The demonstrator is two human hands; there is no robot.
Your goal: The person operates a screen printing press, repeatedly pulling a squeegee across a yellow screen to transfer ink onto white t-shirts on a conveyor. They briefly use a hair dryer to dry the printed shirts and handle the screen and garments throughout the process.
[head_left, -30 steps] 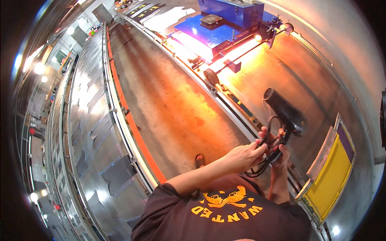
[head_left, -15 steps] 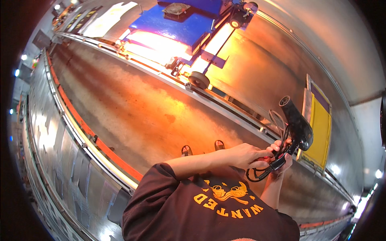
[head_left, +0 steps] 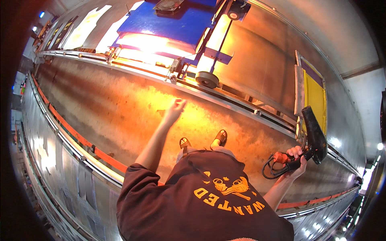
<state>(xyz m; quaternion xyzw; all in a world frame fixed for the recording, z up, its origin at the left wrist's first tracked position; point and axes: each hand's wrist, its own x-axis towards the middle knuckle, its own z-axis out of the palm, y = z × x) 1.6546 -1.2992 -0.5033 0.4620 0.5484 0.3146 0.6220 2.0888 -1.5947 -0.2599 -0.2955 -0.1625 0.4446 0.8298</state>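
Gripping a black heat gun (head_left: 314, 134) by its handle, the right hand (head_left: 296, 160) sits at the right of the frame, fingers curled tight around the grip. The gun's barrel points up toward the upper right. A coiled black cord (head_left: 273, 168) with an orange plug (head_left: 280, 157) is bunched just beside that fist, at its left; whether the fingers also catch the cord cannot be told.

The left hand (head_left: 173, 111) hangs free in the middle of the frame, arm stretched out, fingers loosely spread and holding nothing. It is well apart from the heat gun.

Below the hands lies a worn, orange-lit floor (head_left: 120, 104). Two sandalled feet (head_left: 203, 139) show at the centre, and a dark shirt (head_left: 201, 201) with an orange print fills the lower middle.

A metal rail (head_left: 241, 105) runs from the upper left across to the right, between the floor and the machine. Behind it, at the top of the frame, stands a blue platform (head_left: 169, 24) with a bright glowing heater (head_left: 148, 42) under it and a round wheel (head_left: 207, 79) beside the rail. A yellow screen in a frame (head_left: 313, 94) leans at the upper right, just above the heat gun. A long rail with an orange strip (head_left: 72, 132) edges the lower left, with grey metal panels (head_left: 52, 168) beyond it.
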